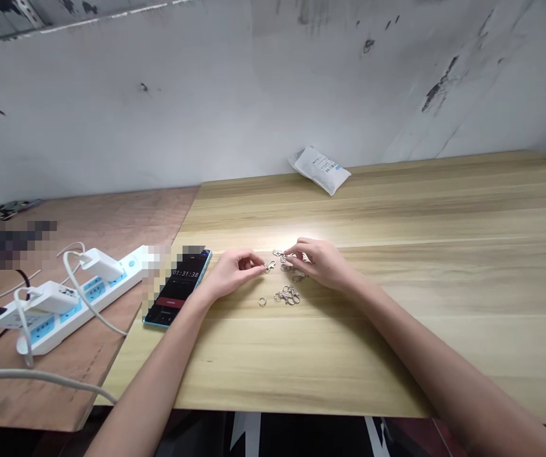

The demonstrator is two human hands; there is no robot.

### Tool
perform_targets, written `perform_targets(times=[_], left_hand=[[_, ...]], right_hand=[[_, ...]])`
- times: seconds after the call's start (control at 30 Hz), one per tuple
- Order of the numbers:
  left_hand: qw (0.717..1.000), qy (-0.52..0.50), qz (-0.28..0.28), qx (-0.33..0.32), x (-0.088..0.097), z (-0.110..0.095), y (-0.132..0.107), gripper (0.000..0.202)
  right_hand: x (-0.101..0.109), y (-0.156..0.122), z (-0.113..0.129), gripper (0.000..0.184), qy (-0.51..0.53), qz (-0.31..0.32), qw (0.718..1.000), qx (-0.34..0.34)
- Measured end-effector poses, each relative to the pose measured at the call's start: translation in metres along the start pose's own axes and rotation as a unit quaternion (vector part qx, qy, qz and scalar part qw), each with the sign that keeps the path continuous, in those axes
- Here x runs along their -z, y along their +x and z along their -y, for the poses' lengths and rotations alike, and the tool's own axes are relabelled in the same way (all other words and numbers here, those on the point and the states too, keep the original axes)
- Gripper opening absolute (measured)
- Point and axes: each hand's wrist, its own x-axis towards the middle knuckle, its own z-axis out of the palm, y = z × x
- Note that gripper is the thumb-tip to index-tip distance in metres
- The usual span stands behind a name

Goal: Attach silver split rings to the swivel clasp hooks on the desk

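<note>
At the middle of a pale wooden table [397, 355], a person's two bare hands meet over small silver hardware. The left hand [232, 271] is closed in a fingertip pinch on one metal clasp [270, 266], held just above the wood. The right hand [323, 261] curls over a pile of clasps [288, 259] with its fingertips touching it; whether it grips a piece cannot be told. Just in front of the hands lie a small cluster [288, 296] of clasps and a loose ring [262, 301]. A phone [178, 289] lies just beside the left wrist, a power strip [63, 298] further left, and a white packet [319, 169] by the wall. The pieces look tiny and slick: the pinched clasp could slip and skitter away, and a sweeping wrist could scatter the ring or cluster — or nudge the phone toward the table's edge.
</note>
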Motion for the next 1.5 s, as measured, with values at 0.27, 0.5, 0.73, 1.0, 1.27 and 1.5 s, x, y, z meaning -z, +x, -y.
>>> perform_targets(times=[0.27,0.5,0.73,1.0,1.27,1.5], left_hand=[[0.983,0.003,0.184,-0.006,0.011,-0.015,-0.025,0.026],[0.979,0.058,0.187,-0.057,0.001,-0.025,-0.022,0.012],[0.981,0.09,0.167,-0.032,0.004,-0.022,-0.02,0.013],[0.983,0.089,0.158,-0.008,0.006,-0.017,-0.02,0.012],[0.973,0.143,0.144,-0.113,-0.018,-0.027,-0.017,0.039],[0.965,0.213,0.11,-0.106,-0.013,-0.025,-0.009,0.031]], right_hand=[[0.028,-0.005,0.018,0.025,0.044,0.153,0.987,-0.019],[0.011,-0.009,0.047,0.003,-0.005,0.201,0.98,0.002],[0.021,-0.004,0.032,0.007,0.042,0.162,0.986,-0.015],[0.061,-0.006,-0.002,0.022,0.015,0.146,0.978,-0.146],[0.044,-0.003,0.001,0.015,-0.002,0.187,0.974,-0.131],[0.044,-0.002,-0.005,0.013,-0.047,0.16,0.977,-0.134]])
